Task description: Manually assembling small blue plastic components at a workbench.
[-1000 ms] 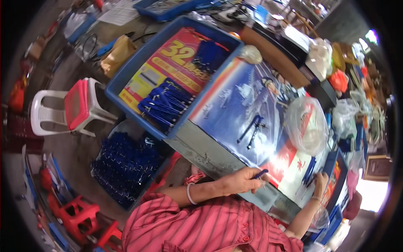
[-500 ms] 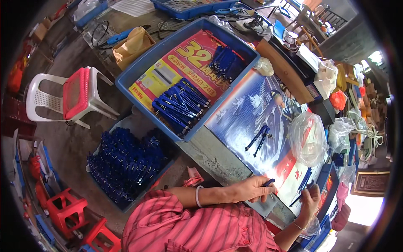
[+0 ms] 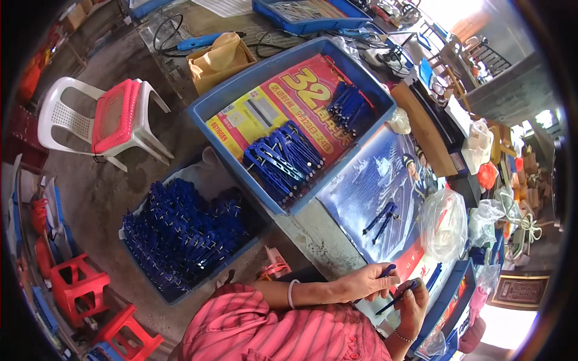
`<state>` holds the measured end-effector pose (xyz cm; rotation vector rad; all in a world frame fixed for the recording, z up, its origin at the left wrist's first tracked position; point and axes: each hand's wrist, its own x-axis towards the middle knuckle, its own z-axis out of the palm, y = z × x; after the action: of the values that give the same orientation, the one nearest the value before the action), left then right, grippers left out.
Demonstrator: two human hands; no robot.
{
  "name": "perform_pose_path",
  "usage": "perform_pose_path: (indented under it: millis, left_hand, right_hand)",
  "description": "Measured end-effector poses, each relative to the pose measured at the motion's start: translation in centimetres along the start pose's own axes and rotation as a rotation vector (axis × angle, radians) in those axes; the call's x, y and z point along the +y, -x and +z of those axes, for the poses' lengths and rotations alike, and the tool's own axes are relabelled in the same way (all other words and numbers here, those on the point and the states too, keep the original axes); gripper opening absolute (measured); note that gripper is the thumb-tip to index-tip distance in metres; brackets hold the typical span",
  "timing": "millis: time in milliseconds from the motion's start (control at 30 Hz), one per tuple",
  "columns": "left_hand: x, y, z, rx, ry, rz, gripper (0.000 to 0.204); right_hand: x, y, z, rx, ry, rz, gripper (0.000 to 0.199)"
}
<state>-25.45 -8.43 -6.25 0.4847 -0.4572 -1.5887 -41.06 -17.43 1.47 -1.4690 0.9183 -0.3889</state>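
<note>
My left hand (image 3: 368,283) is closed around a blue pen (image 3: 388,270), whose rounded end sticks out past the fingers. Close beside it, my right hand (image 3: 414,304) pinches another slim dark blue pen (image 3: 391,302), pointing down and to the left. Just beyond the hands, two blue pens (image 3: 380,224) lie on a blue and white poster (image 3: 355,201) covering the worktop. In a big blue tray (image 3: 208,129) on the table, a near bundle of blue pens (image 3: 283,159) and a far bundle (image 3: 350,107) rest on a red and yellow printed sheet.
A bin heaped with blue pens (image 3: 180,231) stands on the floor at the left. Beyond it are a white chair (image 3: 72,111) and red stools (image 3: 78,289). Clear plastic bags (image 3: 444,222) and a narrow blue tray (image 3: 448,301) sit right of the hands; an open cardboard box (image 3: 220,63) lies far left.
My right hand has come left with its pen, close to my left hand. The left still holds its pen. The whole view has shifted a little.
</note>
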Motion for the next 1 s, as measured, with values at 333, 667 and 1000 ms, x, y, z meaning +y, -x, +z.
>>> perform_pose_path:
  millis: [333, 667, 1000]
  left_hand:
    - [0.6, 0.5, -1.1, -0.057, 0.037, 0.007, 0.025]
    - [0.9, 1.1, 0.2, -0.001, -0.056, 0.016, 0.021]
    - [1.7, -1.7, 3.2, 0.131, -0.207, -0.114, 0.021]
  right_hand:
    - [0.1, -0.5, 3.2, 0.075, -0.087, -0.021, 0.023]
    - [1.3, -0.3, 1.9, 0.04, -0.239, -0.058, 0.018]
    - [2.5, 0.3, -1.1, 0.035, -0.611, 0.029, 0.017]
